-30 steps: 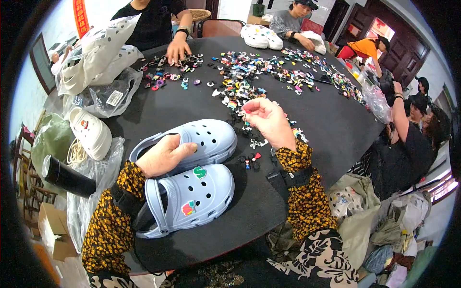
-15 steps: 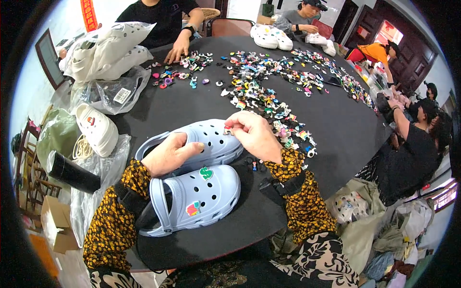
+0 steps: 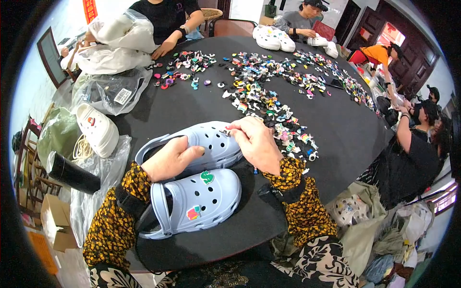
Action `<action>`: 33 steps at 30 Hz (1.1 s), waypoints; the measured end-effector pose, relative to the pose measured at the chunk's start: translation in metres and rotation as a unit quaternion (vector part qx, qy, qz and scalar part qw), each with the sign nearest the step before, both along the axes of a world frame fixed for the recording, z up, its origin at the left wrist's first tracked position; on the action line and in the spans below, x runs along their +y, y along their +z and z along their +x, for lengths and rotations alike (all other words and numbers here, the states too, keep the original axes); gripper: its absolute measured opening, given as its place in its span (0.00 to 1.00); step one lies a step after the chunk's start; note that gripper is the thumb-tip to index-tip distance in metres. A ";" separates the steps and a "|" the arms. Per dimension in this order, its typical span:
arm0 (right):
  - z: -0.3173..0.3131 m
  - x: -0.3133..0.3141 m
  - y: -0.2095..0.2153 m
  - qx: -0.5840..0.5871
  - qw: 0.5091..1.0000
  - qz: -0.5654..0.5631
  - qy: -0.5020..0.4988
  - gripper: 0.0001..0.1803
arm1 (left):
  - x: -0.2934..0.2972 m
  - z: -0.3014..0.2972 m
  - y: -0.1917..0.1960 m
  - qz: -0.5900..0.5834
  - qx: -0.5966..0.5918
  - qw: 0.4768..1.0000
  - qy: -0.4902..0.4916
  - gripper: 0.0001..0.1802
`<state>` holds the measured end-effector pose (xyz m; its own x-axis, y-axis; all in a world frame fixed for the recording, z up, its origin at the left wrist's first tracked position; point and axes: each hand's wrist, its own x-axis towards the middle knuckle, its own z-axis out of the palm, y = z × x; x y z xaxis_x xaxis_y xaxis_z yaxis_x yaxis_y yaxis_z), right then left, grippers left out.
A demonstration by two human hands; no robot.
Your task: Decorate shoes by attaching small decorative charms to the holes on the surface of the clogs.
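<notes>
Two blue clogs [image 3: 222, 192] sit side by side on a dark table [image 3: 331, 125]; the nearer bears two charms. The left hand [image 3: 169, 161] grips the farther clog [image 3: 216, 154], fingers hidden; the right hand [image 3: 257, 144] pinches one small charm [image 3: 225, 132] at its toe. At right, a sack [image 3: 362, 230] holds a white clog [image 3: 346, 210]. At left is one black cylinder [image 3: 72, 172]. Countless loose charms [image 3: 269, 103] lie beyond.

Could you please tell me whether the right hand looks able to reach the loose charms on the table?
Probably yes: the nearest loose charms lie just beside the right hand with nothing visible between, though it holds a small charm at the far blue clog.
</notes>
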<state>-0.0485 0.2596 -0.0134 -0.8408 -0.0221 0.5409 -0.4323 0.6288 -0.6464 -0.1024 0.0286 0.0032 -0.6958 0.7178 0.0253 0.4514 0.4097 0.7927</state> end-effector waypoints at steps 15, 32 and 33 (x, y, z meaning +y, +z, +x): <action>-0.001 -0.012 -0.002 -0.003 0.997 -0.074 -0.015 0.06 | -0.001 -0.003 -0.012 0.049 0.048 0.994 -0.081 0.24; -0.012 -0.013 0.003 0.079 0.987 0.140 -0.011 0.07 | 0.003 0.001 0.013 0.002 -0.062 0.998 0.016 0.28; -0.012 -0.013 0.005 0.078 0.982 0.172 -0.019 0.07 | 0.004 -0.002 0.006 0.001 -0.044 0.999 0.016 0.27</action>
